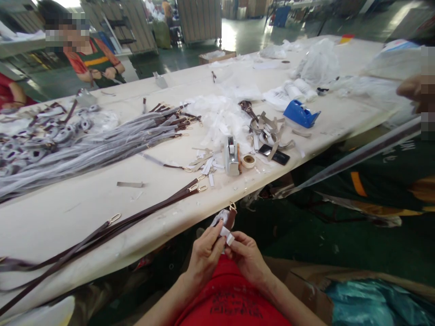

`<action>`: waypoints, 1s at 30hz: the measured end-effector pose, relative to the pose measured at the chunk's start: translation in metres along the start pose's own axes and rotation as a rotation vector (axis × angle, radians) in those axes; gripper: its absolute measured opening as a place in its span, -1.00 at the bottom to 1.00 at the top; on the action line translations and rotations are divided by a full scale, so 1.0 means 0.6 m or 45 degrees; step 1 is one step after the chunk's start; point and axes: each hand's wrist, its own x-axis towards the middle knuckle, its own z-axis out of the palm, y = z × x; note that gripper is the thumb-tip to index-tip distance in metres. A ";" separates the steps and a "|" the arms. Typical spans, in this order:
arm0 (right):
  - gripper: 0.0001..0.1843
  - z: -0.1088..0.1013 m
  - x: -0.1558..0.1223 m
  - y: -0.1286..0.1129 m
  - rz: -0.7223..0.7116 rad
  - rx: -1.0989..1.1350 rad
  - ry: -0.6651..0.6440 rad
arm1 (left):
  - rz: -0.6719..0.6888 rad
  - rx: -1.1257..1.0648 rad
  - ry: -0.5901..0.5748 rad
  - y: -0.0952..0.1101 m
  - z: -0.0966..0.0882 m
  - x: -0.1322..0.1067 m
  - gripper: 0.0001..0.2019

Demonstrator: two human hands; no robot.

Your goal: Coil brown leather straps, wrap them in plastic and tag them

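Just off the table's edge, in front of my red shirt, both hands are closed close together. My left hand (205, 246) grips a brown strap (230, 219) with a gold clasp at its top and translucent wrap around part of it. A small white strip (227, 234) lies across the strap between my fingers; I cannot tell whether it is paper or tape. My right hand (247, 254) pinches the lower end of that strip. The fingers partly hide the rest of the strap.
Brown straps (159, 199) with gold clasps lie along the near table edge. Wrapped straps (112, 145) are piled farther left. A grey tape dispenser (232, 158), a tape roll (249, 161), a phone (273, 154) and a blue dispenser (301, 113) stand ahead. Co-workers are at left and right.
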 end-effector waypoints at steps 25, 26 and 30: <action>-0.65 0.025 0.107 -0.037 -0.148 -0.633 0.310 | -0.690 -0.491 0.051 -0.048 -0.039 0.086 -0.57; -0.64 0.020 0.127 -0.056 -0.276 -0.791 0.376 | -0.694 -0.480 0.098 -0.055 -0.047 0.090 -0.55; -0.65 -0.001 0.241 -0.144 -0.691 -1.147 0.645 | -0.710 -0.469 0.227 -0.084 -0.078 0.101 -0.46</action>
